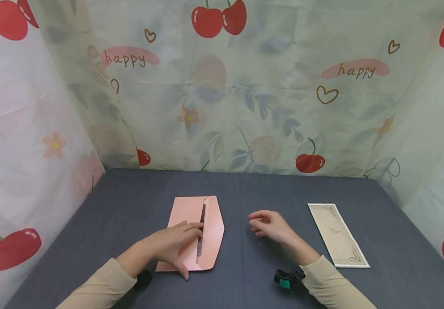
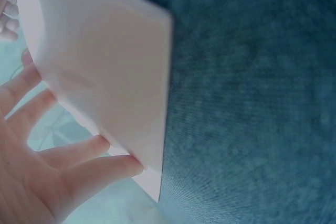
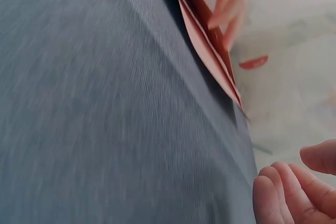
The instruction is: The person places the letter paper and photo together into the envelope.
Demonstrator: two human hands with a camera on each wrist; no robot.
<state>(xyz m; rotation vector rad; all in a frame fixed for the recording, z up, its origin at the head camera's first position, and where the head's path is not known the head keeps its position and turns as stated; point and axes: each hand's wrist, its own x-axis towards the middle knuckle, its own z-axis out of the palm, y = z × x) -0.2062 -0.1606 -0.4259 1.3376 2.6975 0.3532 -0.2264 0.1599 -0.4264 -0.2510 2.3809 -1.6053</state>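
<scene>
A pink envelope [image 1: 185, 208] lies on the table left of centre, its flap [image 1: 215, 231] unfolded to the right and its pocket mouth gaping as a dark slit. My left hand [image 1: 173, 242] is spread across the envelope. Its fingertips reach the edge of the slit, and the thumb comes down at the near edge. The left wrist view shows those fingers [image 2: 79, 153] extended along the envelope's edge. To the right, my right hand [image 1: 270, 225] hovers with relaxed fingers and holds nothing. Past it lies a long beige card [image 1: 334, 231] with dark corner ornaments.
Dark blue-grey cloth covers the table [image 1: 241, 283]. A printed curtain [image 1: 237, 107] with cherries and flowers hangs behind it and along both sides. Below the right sleeve a black wrist strap with a green part [image 1: 285, 281] shows.
</scene>
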